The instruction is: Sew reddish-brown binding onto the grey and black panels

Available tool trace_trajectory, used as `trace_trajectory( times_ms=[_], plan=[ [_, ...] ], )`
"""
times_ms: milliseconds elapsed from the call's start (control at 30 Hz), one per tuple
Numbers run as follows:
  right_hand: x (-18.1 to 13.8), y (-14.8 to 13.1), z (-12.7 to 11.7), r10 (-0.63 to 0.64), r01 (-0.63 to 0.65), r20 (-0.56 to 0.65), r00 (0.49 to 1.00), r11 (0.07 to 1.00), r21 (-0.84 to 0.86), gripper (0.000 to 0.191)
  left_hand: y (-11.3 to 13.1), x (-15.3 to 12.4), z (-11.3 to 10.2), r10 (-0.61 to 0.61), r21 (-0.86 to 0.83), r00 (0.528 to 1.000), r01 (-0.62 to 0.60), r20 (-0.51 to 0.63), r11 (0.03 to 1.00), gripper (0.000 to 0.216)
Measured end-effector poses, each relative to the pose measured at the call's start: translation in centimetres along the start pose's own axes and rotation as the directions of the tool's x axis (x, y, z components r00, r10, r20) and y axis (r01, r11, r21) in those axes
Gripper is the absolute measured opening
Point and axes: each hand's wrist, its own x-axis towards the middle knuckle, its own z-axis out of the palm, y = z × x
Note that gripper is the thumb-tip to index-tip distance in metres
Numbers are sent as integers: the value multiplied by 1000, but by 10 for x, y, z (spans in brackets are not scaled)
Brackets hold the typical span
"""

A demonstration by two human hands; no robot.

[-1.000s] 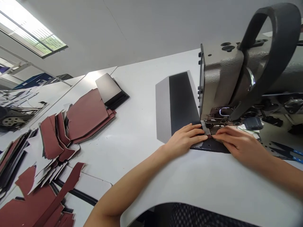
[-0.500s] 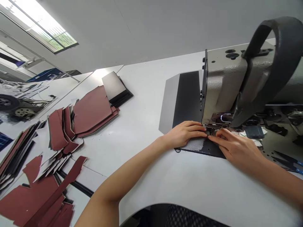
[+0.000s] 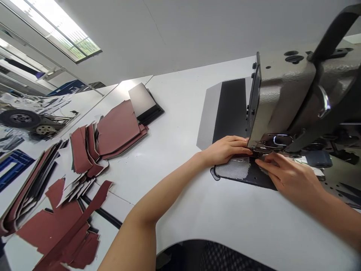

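My left hand (image 3: 225, 150) lies palm down, fingers stretched and flat, over the near end of a black and grey panel (image 3: 229, 109) beside the sewing machine (image 3: 279, 98). Its fingertips reach the area under the machine head. My right hand (image 3: 290, 177) is on the machine bed (image 3: 237, 171), close to the presser foot. One of its fingers points left at the stitching spot, and others are curled in. Whatever lies between those fingers is too small or hidden to make out. The machine head hides the needle area and part of the panel.
Maroon pieces (image 3: 118, 128) lie stacked on the white table (image 3: 172, 131) to the left, with a grey and black stack (image 3: 142, 101) behind. More maroon cut pieces (image 3: 56, 226) are spread at lower left. Dark scissors (image 3: 351, 194) lie at the right. A blue crate (image 3: 14, 167) stands far left.
The view has shifted, so the table's contents appear farther right and the machine looms larger. Both hands stay by the presser foot; more of the bed's left end shows below my left hand.
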Motion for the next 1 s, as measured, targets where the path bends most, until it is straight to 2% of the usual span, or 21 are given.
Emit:
trace_trajectory(
  times_ms=[233, 333, 500, 633, 733, 833, 933, 1000],
  plan=[
    [0, 0, 0, -11, 11, -12, 1000, 1000, 19, 38, -3, -4, 4, -4, 37, 1000, 3, 26, 999, 41],
    [-1, 1, 1, 16, -16, -4, 1000, 1000, 18, 38, -6, 1, -3, 24, 6, 998, -25, 51, 1000, 44],
    [-3, 2, 3, 15, -15, 16, 1000, 999, 33, 39, -22, 19, -23, 68, -53, 983, -60, 168, 997, 32],
    [-4, 4, 3, 33, -34, 5, 999, 996, 81, 36, -25, 17, -19, 62, -76, 988, -52, 139, 996, 34],
    [-5, 7, -4, 40, -49, 54, 998, 983, 175, 36, 1, 2, -2, -123, -7, 992, 123, 40, 992, 36],
    [-9, 7, -19, 56, -85, 120, 991, 963, 256, 35, 46, -13, 16, -357, 117, 930, 366, -90, 923, 36],
    [-18, -2, -36, 93, -144, 173, 981, 939, 313, 35, 85, -23, 29, -397, 278, 909, 418, -129, 865, 45],
    [-27, -13, -43, 184, -254, 216, 959, 897, 361, 34, 99, -25, 35, -385, 358, 912, 409, -139, 840, 47]
  ],
)
